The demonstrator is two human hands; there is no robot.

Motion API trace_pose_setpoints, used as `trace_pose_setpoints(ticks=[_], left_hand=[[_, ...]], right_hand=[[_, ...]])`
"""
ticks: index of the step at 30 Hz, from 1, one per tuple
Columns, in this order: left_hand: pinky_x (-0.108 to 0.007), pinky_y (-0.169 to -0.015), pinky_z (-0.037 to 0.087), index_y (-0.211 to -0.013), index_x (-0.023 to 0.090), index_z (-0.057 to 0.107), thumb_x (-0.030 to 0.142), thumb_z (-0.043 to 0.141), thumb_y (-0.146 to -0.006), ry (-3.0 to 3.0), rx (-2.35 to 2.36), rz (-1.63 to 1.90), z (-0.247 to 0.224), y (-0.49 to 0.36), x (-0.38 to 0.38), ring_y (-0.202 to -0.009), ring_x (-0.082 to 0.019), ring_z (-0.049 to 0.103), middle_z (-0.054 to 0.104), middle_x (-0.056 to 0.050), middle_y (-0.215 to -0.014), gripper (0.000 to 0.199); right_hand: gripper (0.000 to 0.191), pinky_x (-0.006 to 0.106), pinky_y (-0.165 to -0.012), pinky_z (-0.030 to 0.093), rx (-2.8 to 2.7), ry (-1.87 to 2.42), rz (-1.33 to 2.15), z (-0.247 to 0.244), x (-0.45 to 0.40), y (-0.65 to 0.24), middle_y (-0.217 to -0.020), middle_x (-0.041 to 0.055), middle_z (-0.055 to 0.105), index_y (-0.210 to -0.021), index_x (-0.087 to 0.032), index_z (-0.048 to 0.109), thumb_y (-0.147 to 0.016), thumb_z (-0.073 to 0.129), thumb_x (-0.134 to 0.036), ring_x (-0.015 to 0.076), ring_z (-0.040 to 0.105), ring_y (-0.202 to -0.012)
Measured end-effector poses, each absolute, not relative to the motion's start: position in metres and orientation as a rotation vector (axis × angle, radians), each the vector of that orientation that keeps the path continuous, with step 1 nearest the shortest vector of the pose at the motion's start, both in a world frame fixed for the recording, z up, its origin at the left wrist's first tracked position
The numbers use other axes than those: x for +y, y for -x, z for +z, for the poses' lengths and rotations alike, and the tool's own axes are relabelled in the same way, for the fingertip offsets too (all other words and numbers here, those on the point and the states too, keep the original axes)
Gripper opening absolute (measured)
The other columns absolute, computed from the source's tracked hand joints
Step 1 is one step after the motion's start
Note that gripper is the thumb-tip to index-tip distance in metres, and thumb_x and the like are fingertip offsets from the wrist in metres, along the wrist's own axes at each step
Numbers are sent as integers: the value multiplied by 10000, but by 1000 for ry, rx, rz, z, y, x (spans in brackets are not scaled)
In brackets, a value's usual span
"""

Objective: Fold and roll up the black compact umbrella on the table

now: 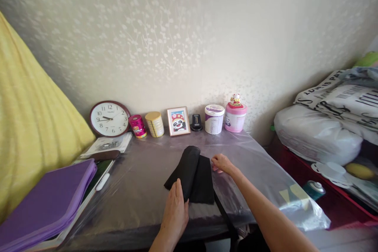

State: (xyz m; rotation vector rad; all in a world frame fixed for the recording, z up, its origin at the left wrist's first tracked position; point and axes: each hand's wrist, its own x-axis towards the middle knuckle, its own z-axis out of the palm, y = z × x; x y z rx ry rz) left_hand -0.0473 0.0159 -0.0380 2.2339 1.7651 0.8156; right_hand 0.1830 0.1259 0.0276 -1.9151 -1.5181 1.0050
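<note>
On the plastic-covered table (138, 181), one black cloth (203, 183) is lying near the front edge, its smooth roll (190, 165) overlapping a flat panel, with one strap (225, 212) trailing from the right side. The left hand (174, 206) is gripping the roll's lower end between fingers and thumb; the right hand (220, 163) is curling its fingers just beside the right edge, and whether they are closing on anything cannot be told. Along the wall, one round clock (109, 119) is displaying numerals, 12, 3 and 9 among them; its smaller lettering is remaining illegible. Two tins (155, 124), one panda-picture frame (178, 121) and two tubs (214, 120) are standing alongside, one figurine (235, 100) sitting atop the pink tub. At far right, white fabric (342, 98) is bearing the black capitals "LOVE IS".
</note>
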Motion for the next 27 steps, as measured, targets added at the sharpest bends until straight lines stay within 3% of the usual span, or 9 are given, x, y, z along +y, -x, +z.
trace_pose_setpoints(ticks=[7, 12, 16, 21, 27], left_hand=[[-447, -976, 392, -1330, 59, 225, 194, 292, -798, -2224, 1788, 822, -35, 49, 17, -1213, -268, 421, 408, -196, -1299, 552], [-437, -977, 386, -1331, 46, 223, 197, 305, -809, -2241, 1750, 830, -34, 51, 17, -1216, -268, 414, 409, -207, -1293, 550], [-444, -963, 393, -1327, 34, 225, 184, 317, -809, -2239, 1741, 838, -34, 52, 17, -1219, -278, 406, 411, -222, -1283, 546], [-431, -956, 401, -1329, 26, 210, 178, 317, -818, -2247, 1732, 860, -33, 51, 17, -1191, -273, 433, 407, -227, -1274, 543], [-426, -962, 394, -1326, 14, 209, 176, 303, -820, -2255, 1758, 806, -32, 51, 16, -1205, -273, 418, 396, -226, -1283, 539]], right_hand=[[238, 260, -445, 522, -1269, 1845, 1233, 35, 111, -161, -534, 23, 582, -595, -171, 529, -792, 500, -301, 146, 606, -504], [161, 273, -450, 530, -1196, 1778, 1228, 41, 109, -148, -544, -18, 545, -743, -184, 535, -788, 524, -338, 131, 579, -502], [211, 273, -404, 509, -1199, 1762, 1230, 38, 108, -139, -566, -22, 546, -824, -191, 524, -744, 585, -376, 144, 577, -494], [213, 256, -367, 492, -1298, 1748, 1131, 32, 110, -130, -708, 12, 580, -831, -187, 505, -683, 631, -276, 125, 548, -500], [265, 256, -370, 506, -1305, 1702, 1112, 35, 115, -119, -1002, 99, 577, -919, -179, 487, -687, 601, -236, 162, 597, -632]])
